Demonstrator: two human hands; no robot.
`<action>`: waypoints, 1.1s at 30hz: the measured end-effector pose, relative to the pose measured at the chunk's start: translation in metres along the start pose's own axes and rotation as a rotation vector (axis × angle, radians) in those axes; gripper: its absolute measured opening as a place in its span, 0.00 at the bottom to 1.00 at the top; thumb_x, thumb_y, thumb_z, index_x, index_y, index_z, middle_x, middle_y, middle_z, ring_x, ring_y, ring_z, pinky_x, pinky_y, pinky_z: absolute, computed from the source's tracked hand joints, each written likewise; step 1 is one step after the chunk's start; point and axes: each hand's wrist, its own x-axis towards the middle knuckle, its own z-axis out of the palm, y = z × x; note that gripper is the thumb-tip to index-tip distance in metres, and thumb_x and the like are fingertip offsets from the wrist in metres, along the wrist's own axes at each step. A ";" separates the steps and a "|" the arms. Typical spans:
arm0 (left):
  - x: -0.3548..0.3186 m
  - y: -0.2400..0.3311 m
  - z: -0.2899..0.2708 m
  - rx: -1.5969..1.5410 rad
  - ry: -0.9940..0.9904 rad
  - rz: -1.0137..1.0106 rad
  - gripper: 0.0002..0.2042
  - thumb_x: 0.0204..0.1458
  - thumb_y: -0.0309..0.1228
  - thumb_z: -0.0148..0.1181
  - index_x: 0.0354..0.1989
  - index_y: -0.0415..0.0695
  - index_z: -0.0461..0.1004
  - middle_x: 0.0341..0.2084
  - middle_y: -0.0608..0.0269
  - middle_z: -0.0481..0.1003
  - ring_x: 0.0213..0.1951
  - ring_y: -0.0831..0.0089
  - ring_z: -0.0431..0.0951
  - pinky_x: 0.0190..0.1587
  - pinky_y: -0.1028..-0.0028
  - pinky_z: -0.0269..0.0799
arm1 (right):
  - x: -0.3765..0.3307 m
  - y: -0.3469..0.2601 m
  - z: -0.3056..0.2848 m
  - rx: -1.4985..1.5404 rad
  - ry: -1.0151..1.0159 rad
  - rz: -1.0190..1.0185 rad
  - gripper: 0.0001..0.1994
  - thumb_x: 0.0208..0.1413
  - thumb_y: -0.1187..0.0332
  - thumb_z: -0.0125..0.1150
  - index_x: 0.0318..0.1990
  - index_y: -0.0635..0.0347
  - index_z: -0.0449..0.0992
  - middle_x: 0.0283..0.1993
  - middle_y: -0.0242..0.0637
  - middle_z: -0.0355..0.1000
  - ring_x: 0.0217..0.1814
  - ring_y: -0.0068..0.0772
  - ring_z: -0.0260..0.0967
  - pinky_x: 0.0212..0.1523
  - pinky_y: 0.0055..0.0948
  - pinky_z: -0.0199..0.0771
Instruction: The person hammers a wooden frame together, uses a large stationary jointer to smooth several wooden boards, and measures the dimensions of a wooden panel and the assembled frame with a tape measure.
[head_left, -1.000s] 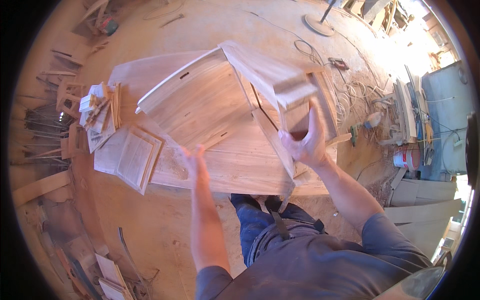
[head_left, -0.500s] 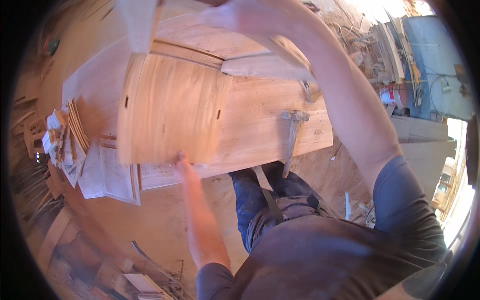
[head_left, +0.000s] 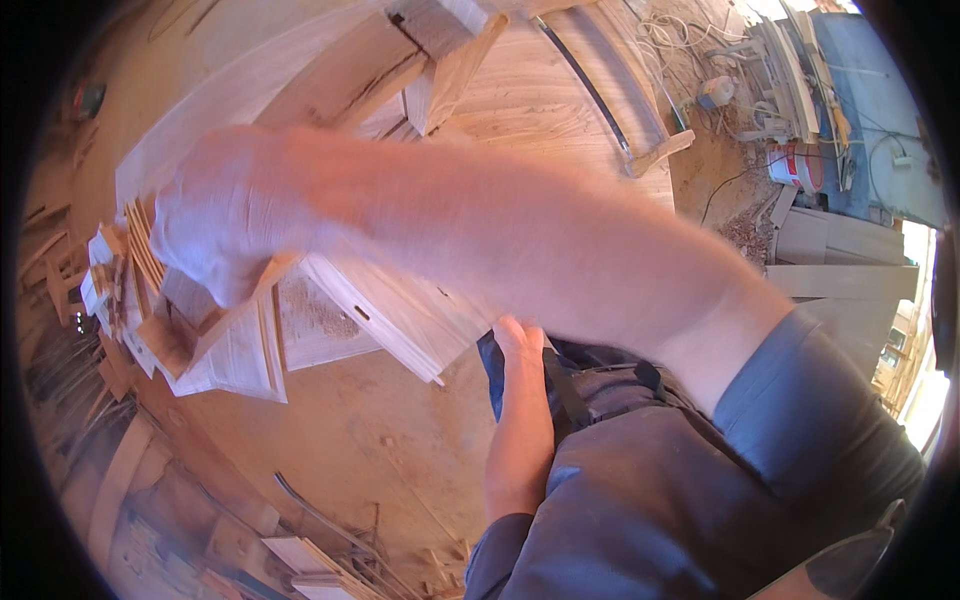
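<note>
A wooden furniture frame stands tilted on the workbench, with a pale slotted panel (head_left: 420, 325) and a thick wooden leg (head_left: 335, 90). My left hand (head_left: 520, 337) has its fingers closed at the panel's near right corner. Across the whole frame reaches my right forearm, hiding much of the piece. My right hand (head_left: 220, 215), smeared by motion, is curled over the left part of the frame, beside a brown board (head_left: 195, 325). Its fingertips are mostly hidden.
Several thin wood strips and offcuts (head_left: 120, 260) are stacked at the bench's left end. A dark narrow strip (head_left: 585, 85) lies at the far right of the bench top. Beyond it are a white-and-red bucket (head_left: 795, 167), cables and boards. More scraps (head_left: 315, 565) lie on the floor.
The furniture frame has turned over, so its panel now slants toward me. My right hand swung from the far side to the left; my left hand moved right. The hammer is no longer visible.
</note>
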 end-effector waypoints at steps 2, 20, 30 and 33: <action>-0.003 0.007 -0.011 -0.001 -0.024 0.028 0.29 0.62 0.34 0.58 0.69 0.37 0.58 0.60 0.47 0.68 0.63 0.52 0.68 0.64 0.51 0.67 | -0.001 -0.015 0.010 -0.006 0.024 -0.034 0.18 0.39 0.60 0.66 0.41 0.53 0.83 0.35 0.34 0.82 0.43 0.41 0.79 0.40 0.41 0.77; 0.032 0.215 0.045 1.770 1.018 1.061 0.51 0.47 0.54 0.72 0.72 0.35 0.54 0.65 0.38 0.63 0.67 0.45 0.62 0.67 0.47 0.60 | -0.256 0.049 0.256 0.454 0.426 0.925 0.33 0.49 0.71 0.66 0.65 0.62 0.66 0.62 0.55 0.67 0.68 0.57 0.61 0.68 0.47 0.62; 0.033 0.253 0.056 1.458 0.666 0.738 0.60 0.39 0.53 0.77 0.70 0.25 0.48 0.69 0.34 0.55 0.71 0.46 0.57 0.71 0.57 0.55 | -0.204 0.164 0.313 0.447 0.501 1.167 0.41 0.44 0.53 0.76 0.62 0.69 0.68 0.53 0.51 0.74 0.57 0.47 0.71 0.57 0.43 0.71; 0.039 0.259 0.045 1.578 0.718 0.763 0.58 0.42 0.51 0.76 0.70 0.24 0.47 0.70 0.32 0.54 0.70 0.45 0.58 0.72 0.58 0.54 | -0.204 0.176 0.329 0.496 0.530 1.120 0.40 0.44 0.53 0.77 0.61 0.70 0.69 0.48 0.49 0.77 0.50 0.41 0.75 0.51 0.39 0.74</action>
